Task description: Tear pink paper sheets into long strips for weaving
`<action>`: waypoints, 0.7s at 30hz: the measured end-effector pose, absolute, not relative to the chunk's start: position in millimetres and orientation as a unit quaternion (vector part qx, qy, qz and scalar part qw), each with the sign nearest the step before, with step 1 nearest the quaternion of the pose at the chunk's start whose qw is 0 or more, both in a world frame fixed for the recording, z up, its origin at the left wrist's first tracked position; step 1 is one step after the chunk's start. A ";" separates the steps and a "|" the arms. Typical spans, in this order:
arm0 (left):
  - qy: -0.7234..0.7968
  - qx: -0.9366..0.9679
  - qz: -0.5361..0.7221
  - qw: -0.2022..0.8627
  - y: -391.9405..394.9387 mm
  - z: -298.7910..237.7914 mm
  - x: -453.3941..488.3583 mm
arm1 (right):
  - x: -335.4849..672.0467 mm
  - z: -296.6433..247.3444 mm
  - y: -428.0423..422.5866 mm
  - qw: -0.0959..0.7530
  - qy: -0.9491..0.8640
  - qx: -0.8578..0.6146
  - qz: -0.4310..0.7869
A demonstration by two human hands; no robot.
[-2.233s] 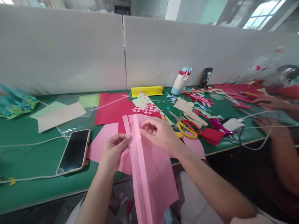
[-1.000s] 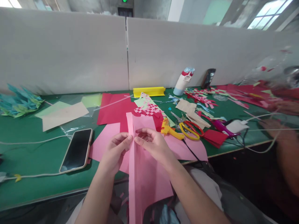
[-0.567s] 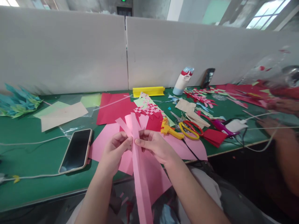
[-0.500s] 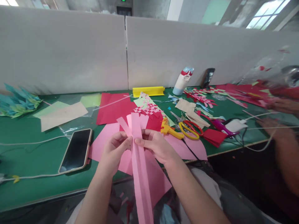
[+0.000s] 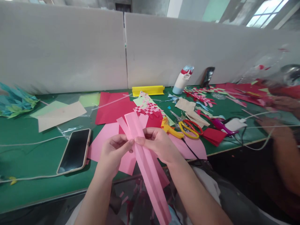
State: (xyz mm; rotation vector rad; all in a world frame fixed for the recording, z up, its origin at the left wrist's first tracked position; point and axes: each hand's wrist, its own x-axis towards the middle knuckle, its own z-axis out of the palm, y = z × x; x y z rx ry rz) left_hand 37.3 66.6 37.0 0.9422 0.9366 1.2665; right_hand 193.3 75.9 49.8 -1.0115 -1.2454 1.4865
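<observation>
A long pink paper strip [image 5: 150,175], creased lengthwise, runs from above my fingers down past the table edge towards my lap. My left hand [image 5: 116,148] pinches its left side between thumb and fingers. Opposite, my right hand [image 5: 156,143] grips the same strip, thumb on top and fingers curled behind. A narrower pink piece sticks out at the upper left of the strip. Beneath my hands lie larger pink paper sheets [image 5: 103,140], partly covered. A yellow glue gun [image 5: 172,129] rests just right of my right hand.
Scissors with yellow and red handles [image 5: 189,128] lie beyond the glue gun. A phone [image 5: 74,151] is at left, with white cables. Red paper [image 5: 111,109], woven checkered pieces [image 5: 148,108] and a bottle [image 5: 182,80] stand or lie behind. Another person's hand [image 5: 269,125] is at right.
The strip's lower end has swung to the right, and its top now leans left. Both hands keep their hold in nearly the same place. The view has shifted slightly.
</observation>
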 end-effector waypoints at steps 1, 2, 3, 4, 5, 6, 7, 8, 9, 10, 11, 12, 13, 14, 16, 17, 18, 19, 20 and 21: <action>0.400 0.403 0.555 0.609 66.2 37.6 38.0 | 192.4 51.1 75.0 0.464 -0.497 -0.412 0.606; 0.395 0.398 0.563 0.607 65.8 38.0 39.0 | 191.3 52.3 74.3 0.469 -0.486 -0.413 0.611; 0.391 0.393 0.572 0.605 65.5 38.2 40.2 | 190.1 53.2 73.5 0.473 -0.474 -0.411 0.618; 0.388 0.386 0.580 0.604 65.2 38.2 41.5 | 188.9 53.9 72.9 0.477 -0.464 -0.408 0.625; 0.386 0.380 0.585 0.604 64.9 38.2 42.9 | 187.9 54.2 72.4 0.481 -0.454 -0.403 0.633; 0.385 0.373 0.590 0.604 64.6 38.3 44.2 | 186.9 54.1 72.0 0.484 -0.446 -0.398 0.639; 0.384 0.366 0.592 0.606 64.2 38.5 45.3 | 186.0 53.7 71.7 0.487 -0.439 -0.393 0.645; 0.384 0.361 0.593 0.609 63.8 38.8 46.3 | 185.3 53.2 71.4 0.490 -0.433 -0.389 0.649; 0.384 0.356 0.594 0.611 63.2 39.3 47.0 | 184.6 52.6 71.1 0.492 -0.427 -0.386 0.653; 0.385 0.351 0.594 0.613 62.6 39.9 47.6 | 183.9 52.0 70.8 0.494 -0.423 -0.383 0.656; 0.383 0.346 0.597 0.615 62.0 40.5 47.9 | 183.3 51.6 70.5 0.497 -0.419 -0.380 0.658; 0.380 0.340 0.599 0.617 61.4 41.1 48.1 | 182.8 51.2 70.2 0.499 -0.416 -0.378 0.660; 0.378 0.335 0.602 0.619 60.9 41.7 48.0 | 182.4 50.9 69.9 0.502 -0.413 -0.374 0.662; 0.376 0.329 0.604 0.621 60.7 42.2 47.8 | 182.2 50.8 69.7 0.504 -0.410 -0.369 0.664; 0.376 0.324 0.598 0.629 60.8 42.7 46.7 | 182.2 50.6 69.8 0.506 -0.408 -0.361 0.669; 0.377 0.326 0.591 0.634 61.1 42.8 45.9 | 182.4 50.6 70.1 0.506 -0.409 -0.360 0.669; 0.378 0.330 0.584 0.638 61.6 42.7 45.0 | 182.7 50.6 70.5 0.504 -0.412 -0.360 0.668; 0.378 0.334 0.579 0.640 62.1 42.7 44.2 | 183.1 50.7 71.1 0.503 -0.416 -0.363 0.665; 0.379 0.339 0.574 0.642 62.5 42.6 43.3 | 183.5 50.8 71.6 0.502 -0.419 -0.367 0.661; 0.379 0.342 0.571 0.643 62.9 42.5 42.6 | 183.9 50.8 72.2 0.502 -0.420 -0.374 0.657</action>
